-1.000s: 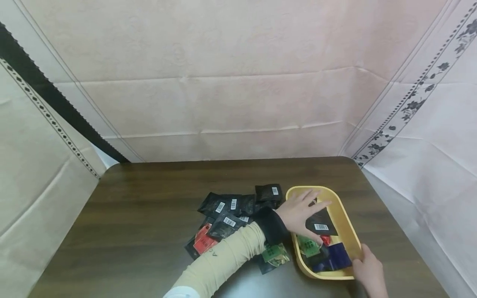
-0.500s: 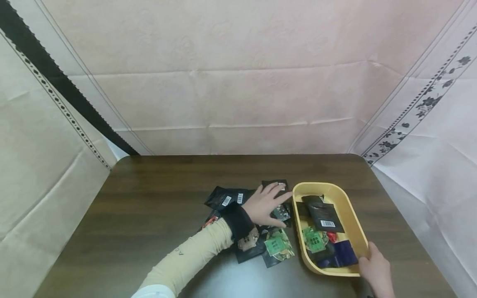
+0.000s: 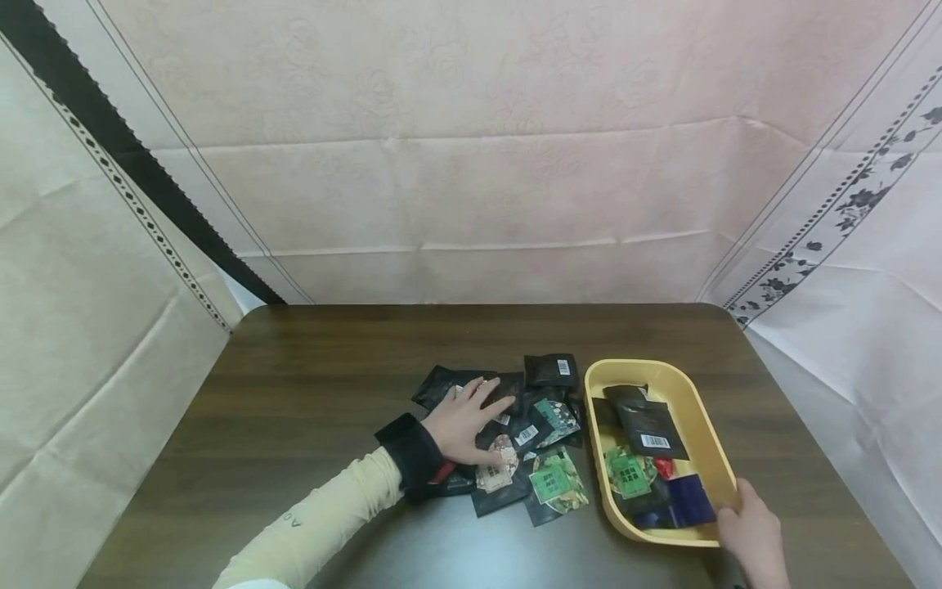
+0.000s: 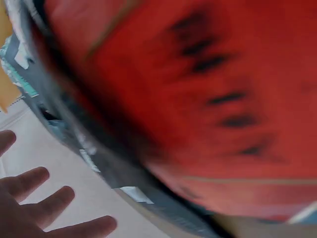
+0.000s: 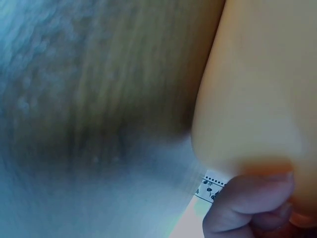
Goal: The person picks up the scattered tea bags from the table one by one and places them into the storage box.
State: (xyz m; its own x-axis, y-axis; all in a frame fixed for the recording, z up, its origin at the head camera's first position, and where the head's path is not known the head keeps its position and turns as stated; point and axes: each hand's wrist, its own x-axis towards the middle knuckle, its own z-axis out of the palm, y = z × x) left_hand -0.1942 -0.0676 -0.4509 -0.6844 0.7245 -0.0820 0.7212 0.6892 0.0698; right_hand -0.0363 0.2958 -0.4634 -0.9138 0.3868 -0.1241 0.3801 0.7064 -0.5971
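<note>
My left hand (image 3: 462, 425), wearing a black wrist strap, is spread over a loose pile of black packets (image 3: 552, 370) with labels and barcode stickers. Its fingers (image 4: 57, 206) look straight and apart in the left wrist view, where a packet with a red label (image 4: 193, 99) fills most of the picture, close and blurred. To the right of the pile stands a yellow plastic bin (image 3: 702, 438). Inside lie black packets (image 3: 651, 429), one with a green label (image 3: 627, 476), and a dark blue packet (image 3: 692, 499). My right hand (image 3: 752, 533) grips the bin's near right corner, fingers (image 5: 252, 201) curled at its rim.
Packets with a green label (image 3: 550, 484), a teal label (image 3: 562, 419) and a pale label (image 3: 499, 466) overlap in the pile beside the bin. The dark wooden table (image 3: 331, 384) ends at a pale patterned cloth (image 3: 471, 204).
My left hand has moved left from above the bin to over the pile, and more packets show in both places. My right hand stays at the bin's corner.
</note>
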